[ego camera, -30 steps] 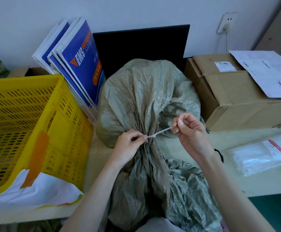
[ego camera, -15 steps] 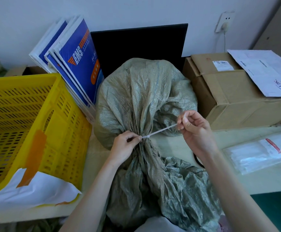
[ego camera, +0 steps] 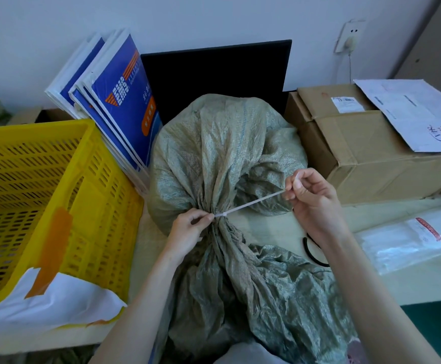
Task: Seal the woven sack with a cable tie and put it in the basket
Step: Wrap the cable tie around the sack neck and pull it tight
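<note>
Grey-green woven sack [ego camera: 222, 153], crinkled, neck cinched by white cable tie [ego camera: 248, 204].

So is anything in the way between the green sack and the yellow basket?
Nothing visible. The woven sack lies right beside the yellow basket, whose top is open. Blue folders lean behind that gap, not in it.

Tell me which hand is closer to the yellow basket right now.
Left. The left hand pinches the cable tie at the sack's neck, just right of the yellow basket; the right hand pulls the tail farther right.
</note>
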